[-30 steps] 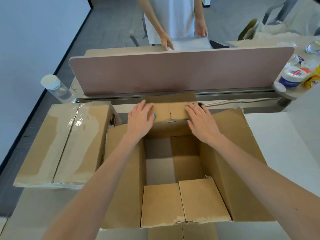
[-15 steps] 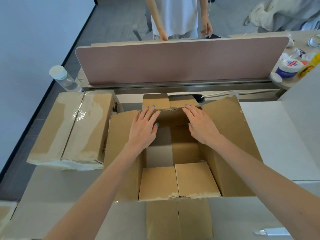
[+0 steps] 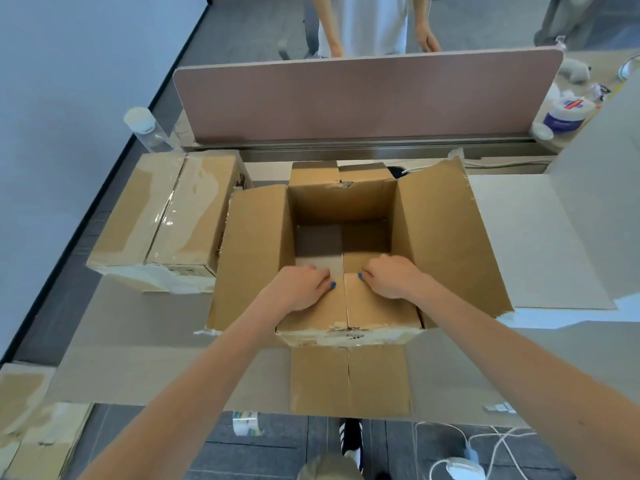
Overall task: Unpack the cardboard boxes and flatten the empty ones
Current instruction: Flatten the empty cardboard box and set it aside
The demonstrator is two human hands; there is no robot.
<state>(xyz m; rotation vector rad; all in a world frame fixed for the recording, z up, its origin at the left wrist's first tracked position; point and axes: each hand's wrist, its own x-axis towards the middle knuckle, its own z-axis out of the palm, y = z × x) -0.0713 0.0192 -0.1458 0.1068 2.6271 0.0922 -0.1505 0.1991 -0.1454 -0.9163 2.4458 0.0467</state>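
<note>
Open brown cardboard box at centre frame. Left hand and right hand both curled over the edges of its near flaps, gripping them. Taped brown cardboard box just beside, centre left.

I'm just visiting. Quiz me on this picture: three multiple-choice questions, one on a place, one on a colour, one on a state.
1. The taped box lies where from the open box? A left; B right; C inside.
2. The divider is: A green; B pink; C black.
3. The left hand and right hand: A lie flat; B hold scissors; C grip the near flaps.
A: it sits to the open box's left. B: it is plainly pink. C: both curl over the flap edges.
</note>
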